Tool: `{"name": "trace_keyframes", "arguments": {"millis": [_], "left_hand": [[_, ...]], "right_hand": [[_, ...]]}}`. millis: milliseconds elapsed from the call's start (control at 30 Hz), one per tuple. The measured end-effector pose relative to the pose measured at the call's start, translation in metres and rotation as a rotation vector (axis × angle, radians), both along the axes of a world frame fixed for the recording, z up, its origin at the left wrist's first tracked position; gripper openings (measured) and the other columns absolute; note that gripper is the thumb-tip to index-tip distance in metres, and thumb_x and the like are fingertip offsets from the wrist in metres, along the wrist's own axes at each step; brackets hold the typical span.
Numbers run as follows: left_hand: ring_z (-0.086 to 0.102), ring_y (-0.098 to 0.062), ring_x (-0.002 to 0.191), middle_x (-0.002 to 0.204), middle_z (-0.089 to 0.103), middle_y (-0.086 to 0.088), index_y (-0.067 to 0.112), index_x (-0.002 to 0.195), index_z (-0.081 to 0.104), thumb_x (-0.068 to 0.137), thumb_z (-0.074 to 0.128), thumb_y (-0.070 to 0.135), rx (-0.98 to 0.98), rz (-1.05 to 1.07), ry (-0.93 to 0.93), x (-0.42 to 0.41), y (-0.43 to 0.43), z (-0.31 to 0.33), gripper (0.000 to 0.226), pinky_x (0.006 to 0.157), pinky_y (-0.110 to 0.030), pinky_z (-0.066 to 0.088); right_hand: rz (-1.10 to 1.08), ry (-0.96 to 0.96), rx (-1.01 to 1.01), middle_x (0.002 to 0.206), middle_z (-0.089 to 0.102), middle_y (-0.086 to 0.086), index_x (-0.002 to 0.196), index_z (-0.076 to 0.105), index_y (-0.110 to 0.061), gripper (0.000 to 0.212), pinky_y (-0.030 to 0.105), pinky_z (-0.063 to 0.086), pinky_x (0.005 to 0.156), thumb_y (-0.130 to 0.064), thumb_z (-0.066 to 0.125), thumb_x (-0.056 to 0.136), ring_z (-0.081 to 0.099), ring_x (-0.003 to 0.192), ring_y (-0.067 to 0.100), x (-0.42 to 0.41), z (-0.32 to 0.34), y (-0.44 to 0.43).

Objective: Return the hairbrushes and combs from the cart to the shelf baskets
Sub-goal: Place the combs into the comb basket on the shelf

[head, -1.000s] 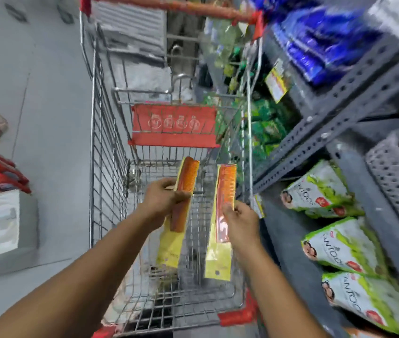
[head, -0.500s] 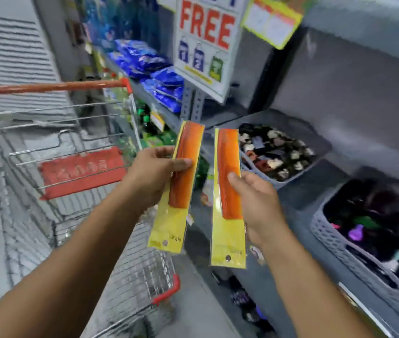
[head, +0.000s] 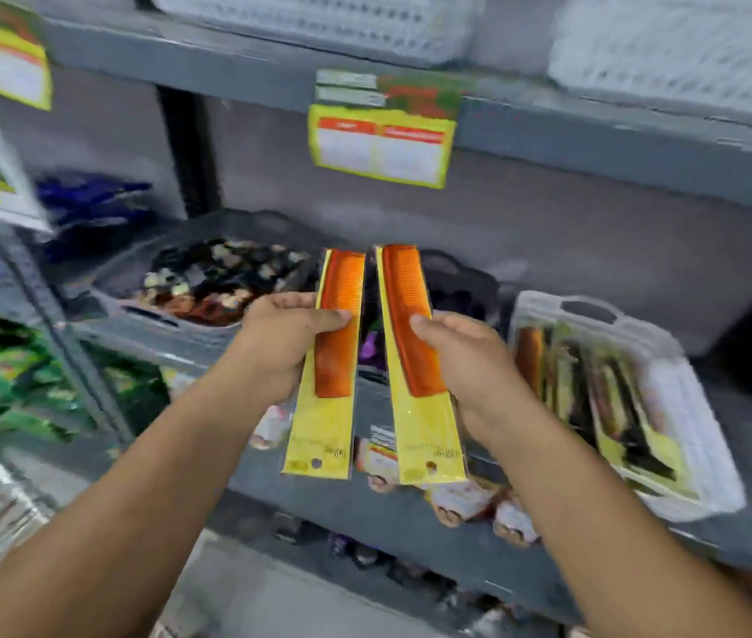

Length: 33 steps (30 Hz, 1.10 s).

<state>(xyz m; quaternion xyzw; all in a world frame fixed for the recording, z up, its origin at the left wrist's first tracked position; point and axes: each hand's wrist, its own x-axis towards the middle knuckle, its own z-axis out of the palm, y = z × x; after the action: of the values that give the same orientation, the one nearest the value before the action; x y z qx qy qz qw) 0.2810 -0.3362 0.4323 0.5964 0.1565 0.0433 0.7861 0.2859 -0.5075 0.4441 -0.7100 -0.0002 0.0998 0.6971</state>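
Combs, two of them, each an orange comb sealed on a long yellow card: I have the left comb (head: 336, 347) pinched in my left hand (head: 280, 349), thumb across the front and fingers behind, and the right comb (head: 413, 343) clamped the same way in my right hand (head: 473, 361). Both are held upright and just beside each other, not quite touching, in front of the grey shelf (head: 411, 513). They are out of the cart and not yet in any basket.

The white basket (head: 705, 467) to my right looks like the home for these; it already holds similar long carded pieces standing on edge, though blur keeps me from reading them. The dark basket (head: 158, 324) to the left holds what look like hair clips, and another dark one sits behind the combs, mostly hidden.

What worries me from here:
- Wrong basket. The clip basket is nearest my left hand, so a lazy drop from that side would misfile the comb.
- Slipping. The glossy sleeves are held near the middle by a thumb pinch only; a quick swing to the right could let a card slide or twist out and fall to the lower shelf or the floor.
- Snagging. The white basket looks packed, so pushing two cards in at once may bend them or knock a neighbour over its rim.
- Crossing arms. My left hand must reach past my right to get there; I judge it safer to place the right comb first
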Motion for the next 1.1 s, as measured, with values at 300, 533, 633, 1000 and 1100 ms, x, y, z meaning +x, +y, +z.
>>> {"name": "trace_keyframes", "arguments": {"millis": [300, 533, 633, 1000, 1100], "left_hand": [[0.068, -0.023, 0.065, 0.083, 0.071, -0.016, -0.002, 0.098, 0.07, 0.082, 0.067, -0.004, 0.046, -0.295, 0.049, 0.045, -0.145, -0.006, 0.017, 0.058, -0.037, 0.061], [0.071, -0.038, 0.093, 0.103, 0.072, -0.025, -0.004, 0.108, 0.066, 0.074, 0.073, -0.004, 0.072, -0.4, 0.127, 0.074, -0.219, -0.017, 0.035, 0.082, -0.06, 0.055], [0.072, -0.037, 0.086, 0.102, 0.071, -0.026, -0.005, 0.112, 0.063, 0.07, 0.076, -0.004, 0.106, -0.41, 0.139, 0.087, -0.24, -0.024, 0.044, 0.078, -0.059, 0.057], [0.069, -0.029, 0.078, 0.08, 0.069, -0.012, 0.007, 0.082, 0.066, 0.077, 0.076, 0.009, 0.54, -0.266, 0.149, 0.139, -0.295, -0.056, 0.012, 0.073, -0.039, 0.059], [0.064, -0.022, 0.069, 0.075, 0.066, -0.008, 0.004, 0.095, 0.066, 0.081, 0.071, 0.01, 0.613, -0.265, 0.161, 0.144, -0.3, -0.061, 0.016, 0.058, -0.029, 0.051]], "right_hand": [[-0.276, 0.027, 0.084, 0.126, 0.063, 0.017, 0.126, 0.058, -0.003, 0.066, 0.052, 0.043, 0.103, -0.036, 0.073, 0.07, 0.059, 0.116, 0.032, 0.0, -0.006, -0.129], [-0.451, 0.055, 0.067, 0.107, 0.067, 0.007, 0.118, 0.062, 0.0, 0.034, 0.04, 0.053, 0.088, -0.017, 0.065, 0.089, 0.065, 0.099, 0.026, 0.008, -0.016, -0.204], [-0.471, 0.083, 0.045, 0.116, 0.066, 0.014, 0.117, 0.063, -0.001, 0.031, 0.037, 0.055, 0.082, -0.016, 0.064, 0.089, 0.066, 0.093, 0.025, 0.017, -0.024, -0.227], [-0.504, 0.075, -0.271, 0.131, 0.057, 0.008, 0.134, 0.051, -0.003, 0.046, 0.028, 0.04, 0.089, -0.019, 0.061, 0.092, 0.054, 0.105, 0.018, 0.072, -0.062, -0.273], [-0.503, 0.075, -0.345, 0.135, 0.056, 0.012, 0.134, 0.051, -0.003, 0.046, 0.029, 0.039, 0.093, -0.02, 0.06, 0.092, 0.055, 0.113, 0.023, 0.083, -0.069, -0.273]]}}
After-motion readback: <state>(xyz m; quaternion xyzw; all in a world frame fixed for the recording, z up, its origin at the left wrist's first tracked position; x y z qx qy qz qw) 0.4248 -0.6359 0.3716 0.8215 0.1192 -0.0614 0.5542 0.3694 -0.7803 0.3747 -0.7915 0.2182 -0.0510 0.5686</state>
